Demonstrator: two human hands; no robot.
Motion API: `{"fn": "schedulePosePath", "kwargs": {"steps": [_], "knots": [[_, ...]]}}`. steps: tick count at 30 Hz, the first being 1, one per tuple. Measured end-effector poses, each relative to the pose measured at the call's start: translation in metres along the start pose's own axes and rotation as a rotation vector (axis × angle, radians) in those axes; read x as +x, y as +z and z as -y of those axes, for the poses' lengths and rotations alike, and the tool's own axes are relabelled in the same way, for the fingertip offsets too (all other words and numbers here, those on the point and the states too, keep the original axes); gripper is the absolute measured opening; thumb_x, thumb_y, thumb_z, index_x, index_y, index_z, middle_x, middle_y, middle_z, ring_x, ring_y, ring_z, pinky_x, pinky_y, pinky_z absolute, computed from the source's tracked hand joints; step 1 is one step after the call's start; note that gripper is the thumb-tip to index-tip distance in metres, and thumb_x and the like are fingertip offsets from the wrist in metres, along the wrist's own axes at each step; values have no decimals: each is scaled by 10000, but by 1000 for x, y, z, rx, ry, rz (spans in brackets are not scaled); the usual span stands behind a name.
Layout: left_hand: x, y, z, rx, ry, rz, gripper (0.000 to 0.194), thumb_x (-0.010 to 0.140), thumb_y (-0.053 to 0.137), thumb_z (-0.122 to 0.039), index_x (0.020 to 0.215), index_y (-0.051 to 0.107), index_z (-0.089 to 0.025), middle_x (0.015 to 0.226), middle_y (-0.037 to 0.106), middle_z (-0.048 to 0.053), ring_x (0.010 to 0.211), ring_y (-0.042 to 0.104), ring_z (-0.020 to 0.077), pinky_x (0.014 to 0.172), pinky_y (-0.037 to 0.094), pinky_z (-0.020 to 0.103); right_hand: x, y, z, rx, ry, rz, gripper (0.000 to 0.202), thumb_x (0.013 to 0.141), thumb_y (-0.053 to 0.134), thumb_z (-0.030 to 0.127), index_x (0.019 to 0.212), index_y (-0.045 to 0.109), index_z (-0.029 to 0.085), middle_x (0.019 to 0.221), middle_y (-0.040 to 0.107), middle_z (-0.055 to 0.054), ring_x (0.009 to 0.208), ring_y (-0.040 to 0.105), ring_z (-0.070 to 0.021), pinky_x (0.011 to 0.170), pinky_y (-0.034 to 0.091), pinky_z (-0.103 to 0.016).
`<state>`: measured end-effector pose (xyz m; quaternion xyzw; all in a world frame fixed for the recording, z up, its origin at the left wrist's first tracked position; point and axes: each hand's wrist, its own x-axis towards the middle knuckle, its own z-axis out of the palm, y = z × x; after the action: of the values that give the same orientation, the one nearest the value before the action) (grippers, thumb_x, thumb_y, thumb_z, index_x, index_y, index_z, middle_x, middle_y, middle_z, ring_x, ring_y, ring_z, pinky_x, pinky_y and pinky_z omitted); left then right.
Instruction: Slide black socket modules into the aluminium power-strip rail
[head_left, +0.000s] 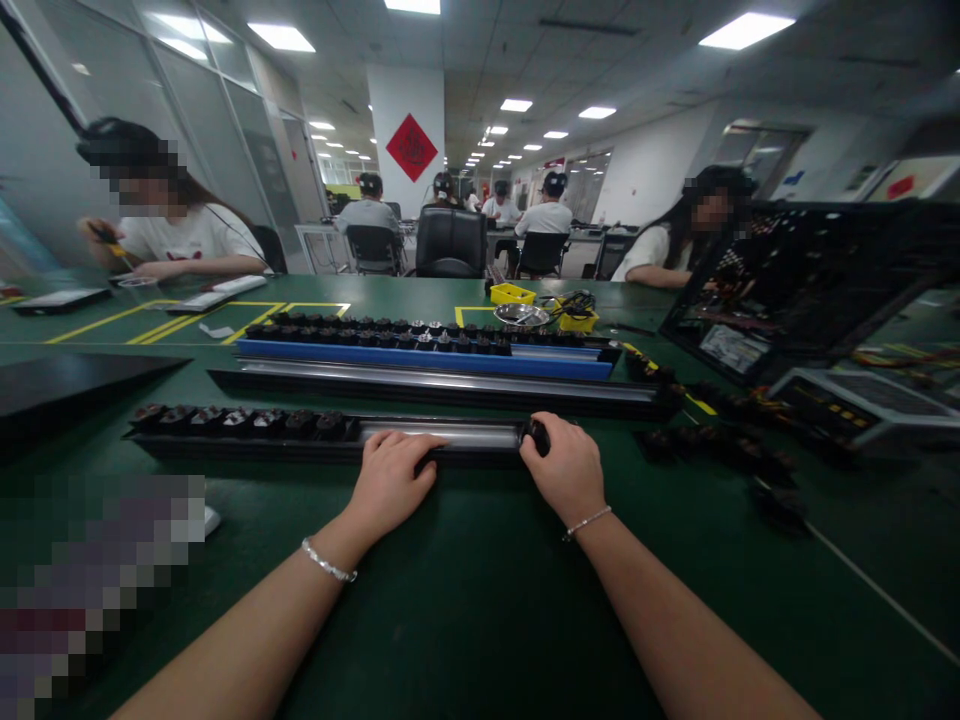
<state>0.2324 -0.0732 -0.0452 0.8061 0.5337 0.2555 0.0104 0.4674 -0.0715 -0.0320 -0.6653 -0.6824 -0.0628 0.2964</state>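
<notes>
The lit office holds a green surface; a black rail runs parallel to its far edge, well in from it. The left hand rests on the rail, thumb apart from the fingers; the right hand pinches a black piece at the right end. Black parts line the left portion; the row looks about half laid, its middle unfilled.
</notes>
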Motion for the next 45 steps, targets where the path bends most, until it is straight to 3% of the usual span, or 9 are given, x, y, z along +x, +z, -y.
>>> {"fn": "schedulePosePath", "kwargs": {"steps": [38,45], "knots": [[1,-2,-1,-3,-2,15,301,805,470,-249,1079,581,-306,1015,681,-6,945,561,201,956,284,444,0,1,-7,15,77,-14,260,768,461,276,992,568,199,886,642,-57,792,563,-206,720,383,-318],[0,-1,0,1,6,8,302,808,464,-241,1080,578,-306,1021,679,-13,948,562,194,946,284,434,1,-2,-8,27,78,-49,269,741,486,281,977,580,194,993,628,-77,886,527,-250,753,392,-358]]}}
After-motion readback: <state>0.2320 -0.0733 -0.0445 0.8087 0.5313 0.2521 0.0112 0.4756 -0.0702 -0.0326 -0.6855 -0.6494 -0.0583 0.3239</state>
